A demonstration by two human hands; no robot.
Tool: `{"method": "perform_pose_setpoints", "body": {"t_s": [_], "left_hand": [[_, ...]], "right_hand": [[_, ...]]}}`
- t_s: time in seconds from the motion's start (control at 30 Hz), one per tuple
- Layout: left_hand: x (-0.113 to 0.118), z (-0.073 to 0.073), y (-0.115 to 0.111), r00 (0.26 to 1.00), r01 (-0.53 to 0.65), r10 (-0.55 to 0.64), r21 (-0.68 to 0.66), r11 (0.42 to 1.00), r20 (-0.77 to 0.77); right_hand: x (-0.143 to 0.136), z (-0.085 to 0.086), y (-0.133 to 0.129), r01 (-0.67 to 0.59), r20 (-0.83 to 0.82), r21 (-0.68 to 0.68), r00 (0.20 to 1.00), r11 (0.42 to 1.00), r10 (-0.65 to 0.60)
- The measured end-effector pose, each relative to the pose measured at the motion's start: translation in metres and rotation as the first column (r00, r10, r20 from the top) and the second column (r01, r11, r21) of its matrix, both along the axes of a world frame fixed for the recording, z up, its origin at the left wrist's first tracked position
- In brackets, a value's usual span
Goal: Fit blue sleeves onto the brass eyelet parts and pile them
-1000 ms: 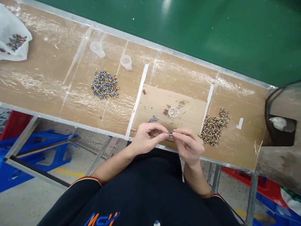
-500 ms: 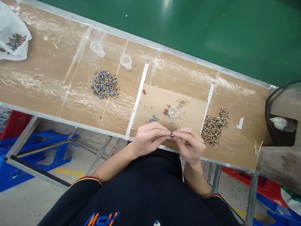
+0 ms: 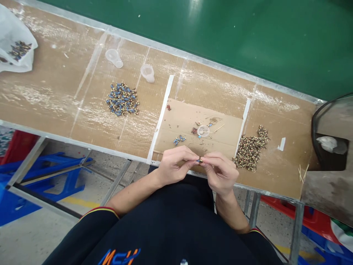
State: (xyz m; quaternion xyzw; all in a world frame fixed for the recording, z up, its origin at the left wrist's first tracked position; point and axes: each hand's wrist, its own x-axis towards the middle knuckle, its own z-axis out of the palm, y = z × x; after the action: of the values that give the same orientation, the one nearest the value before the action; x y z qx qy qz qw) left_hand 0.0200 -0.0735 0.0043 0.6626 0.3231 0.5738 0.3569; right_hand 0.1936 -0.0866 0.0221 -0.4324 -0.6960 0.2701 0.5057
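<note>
My left hand (image 3: pixel 176 164) and my right hand (image 3: pixel 220 172) meet over the front edge of the table, fingertips pinched together on one small blue-and-gold piece (image 3: pixel 199 161). Its exact kind is too small to make out. Just beyond my hands lies a cardboard sheet (image 3: pixel 176 117) bearing a small clear cup (image 3: pixel 203 131) with a thin stick (image 3: pixel 218 129) by it. A few blue pieces (image 3: pixel 179 140) rest near my left hand, and dark red bits (image 3: pixel 194 130) sit beside the cup. Close to my right hand is a heap of brown-and-gold pieces (image 3: pixel 250 151).
A pile of blue-and-gold pieces (image 3: pixel 122 99) lies to the left, with two translucent cups (image 3: pixel 148 73) behind it. A white bag (image 3: pixel 16 55) holds more pieces at far left. Thin sticks (image 3: pixel 302 173) and a black cable (image 3: pixel 314 129) are at the right.
Both hands stay pinched on the small piece and have shifted very slightly. The piece is turned a little between the fingertips. The piles and cups are as before.
</note>
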Motion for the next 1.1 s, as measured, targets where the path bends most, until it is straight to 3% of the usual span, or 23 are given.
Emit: {"method": "perform_pose_setpoints", "body": {"t_s": [0.1,0.2,0.3,0.4,0.47,0.57,0.67,0.73,0.77,0.8,0.87,0.97,1.03,1.1], "left_hand": [[-0.002,-0.001,0.001,1.000,0.024,-0.025,-0.033,0.999,-0.016],[-0.017,-0.005,0.008,0.997,0.014,-0.016,-0.038,0.999,-0.076],[-0.058,-0.012,0.023,0.955,-0.242,0.235,-0.014,0.970,-0.182],[-0.114,-0.024,0.044,0.835,-0.506,0.485,-0.014,0.862,-0.261],[-0.147,-0.033,0.059,0.767,-0.570,0.533,0.003,0.822,-0.358],[-0.178,-0.039,0.078,0.676,-0.594,0.600,0.164,0.787,-0.428],[-0.184,-0.032,0.082,0.593,-0.658,0.709,0.278,0.700,-0.380],[-0.172,-0.023,0.072,0.546,-0.696,0.773,0.338,0.633,-0.322],[-0.163,-0.019,0.065,0.543,-0.692,0.778,0.357,0.628,-0.315],[-0.151,-0.016,0.056,0.549,-0.645,0.757,0.397,0.653,-0.353],[-0.124,-0.013,0.040,0.642,-0.459,0.612,0.409,0.789,-0.461],[-0.087,-0.011,0.026,0.732,-0.196,0.344,0.302,0.933,-0.588],[-0.073,-0.011,0.026,0.720,-0.065,0.179,0.191,0.979,-0.670],[-0.067,-0.011,0.031,0.670,-0.005,0.091,0.119,0.993,-0.736]], "right_hand": [[0.001,-0.001,0.002,-0.033,0.016,-0.015,0.999,0.999,0.033],[0.004,-0.006,0.004,-0.049,0.063,-0.022,0.997,0.999,0.050],[0.013,-0.012,0.006,0.018,0.024,-0.022,1.000,1.000,-0.018],[0.025,-0.013,0.009,0.093,-0.002,0.014,0.996,0.996,-0.093],[0.030,-0.010,0.012,0.096,0.040,0.038,0.994,0.995,-0.098],[0.032,-0.005,0.014,0.075,0.094,0.071,0.992,0.995,-0.082],[0.032,-0.002,0.014,0.094,0.117,0.089,0.988,0.992,-0.104],[0.035,-0.004,0.016,0.140,0.133,0.094,0.979,0.986,-0.151],[0.038,-0.005,0.017,0.173,0.143,0.098,0.972,0.980,-0.186],[0.041,-0.006,0.020,0.210,0.155,0.106,0.962,0.972,-0.225],[0.048,-0.009,0.026,0.285,0.187,0.130,0.934,0.950,-0.306],[0.056,-0.012,0.037,0.328,0.275,0.121,0.896,0.937,-0.349],[0.057,-0.012,0.043,0.304,0.357,0.062,0.883,0.951,-0.306],[0.056,-0.011,0.048,0.270,0.423,0.004,0.872,0.963,-0.246]]}}
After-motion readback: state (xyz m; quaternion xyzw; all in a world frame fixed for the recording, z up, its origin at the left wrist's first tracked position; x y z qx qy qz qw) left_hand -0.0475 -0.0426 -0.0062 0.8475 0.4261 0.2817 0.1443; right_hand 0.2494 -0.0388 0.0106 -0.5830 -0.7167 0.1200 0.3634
